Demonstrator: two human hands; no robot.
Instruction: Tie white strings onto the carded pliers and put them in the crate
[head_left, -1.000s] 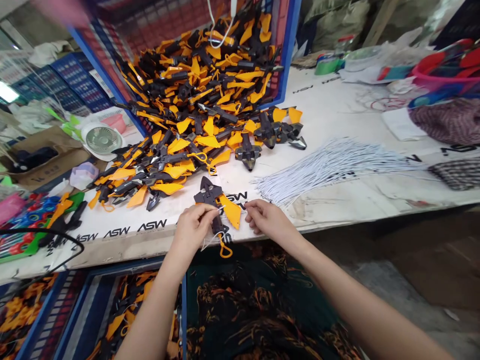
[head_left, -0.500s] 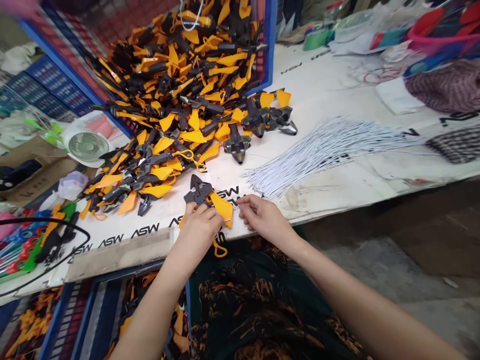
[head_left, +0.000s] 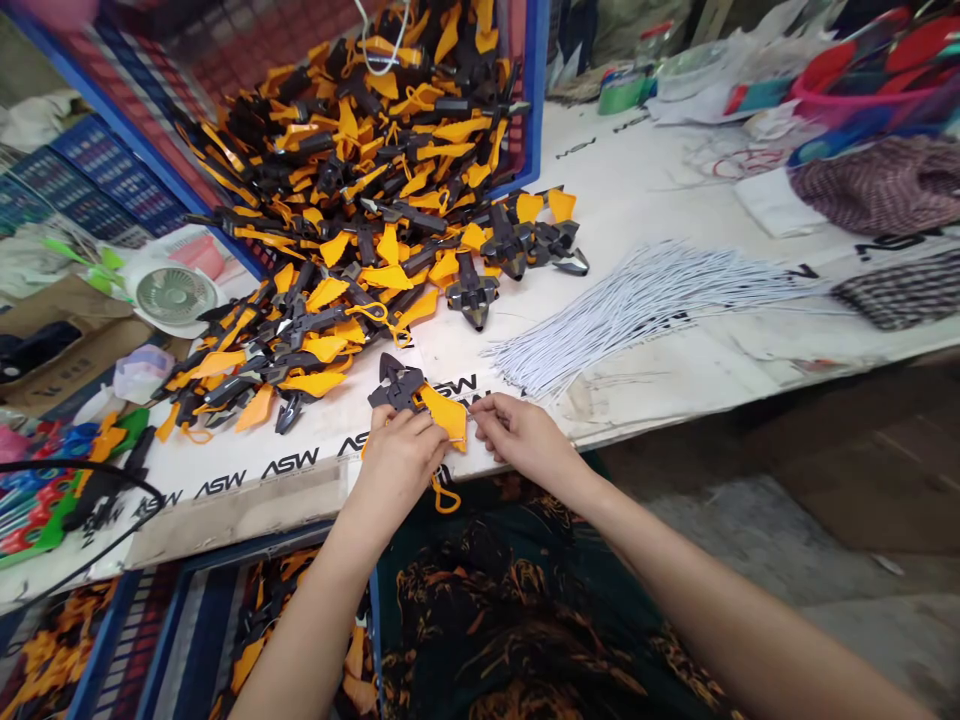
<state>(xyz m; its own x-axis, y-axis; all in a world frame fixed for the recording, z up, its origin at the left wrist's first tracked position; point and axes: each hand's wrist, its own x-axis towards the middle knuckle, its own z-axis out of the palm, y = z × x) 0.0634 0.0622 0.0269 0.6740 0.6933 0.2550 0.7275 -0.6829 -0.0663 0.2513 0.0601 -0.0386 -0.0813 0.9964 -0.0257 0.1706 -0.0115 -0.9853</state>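
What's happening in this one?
On the table, a person's left hand holds a black-and-orange winged plastic piece; the right hand is beside its orange wing, and whether it grips anything is too small to tell. Beyond, similar pieces spill from a blue-rimmed crate; white strands lie to the right.

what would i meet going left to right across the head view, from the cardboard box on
Cardboard box → small fan → left hand on a black-and-orange piece → right hand → bundle of thin white strands → black-and-white checked cloth
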